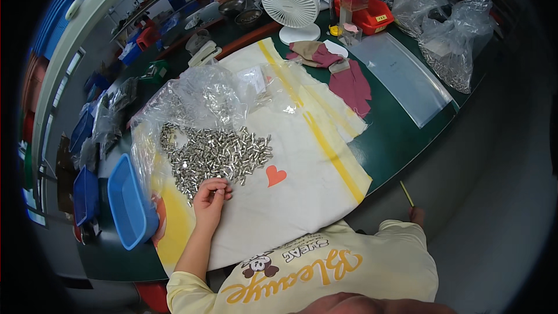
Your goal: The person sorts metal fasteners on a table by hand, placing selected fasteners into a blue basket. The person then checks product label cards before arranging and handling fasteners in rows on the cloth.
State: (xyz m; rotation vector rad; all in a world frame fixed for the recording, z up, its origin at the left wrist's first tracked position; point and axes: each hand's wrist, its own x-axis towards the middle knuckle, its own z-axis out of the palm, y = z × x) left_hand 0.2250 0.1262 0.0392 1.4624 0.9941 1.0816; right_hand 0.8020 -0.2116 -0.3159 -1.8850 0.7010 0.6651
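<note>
A spread heap of small silvery metal fasteners, like short rivets or screws, lies on a white and yellow cloth. My left hand rests at the near edge of this heap. Its fingers are curled in, and whatever they pinch is too small to tell. Off to the right, beyond the table edge, my right hand is closed around a thin yellow-green stick that points up and away. Part of that hand is hidden by my sleeve.
Clear plastic bags lie behind the heap. A blue tray stands to the left. Toward the back are a white fan, maroon gloves, a flat clear bag, a red bin and a bag of metal parts.
</note>
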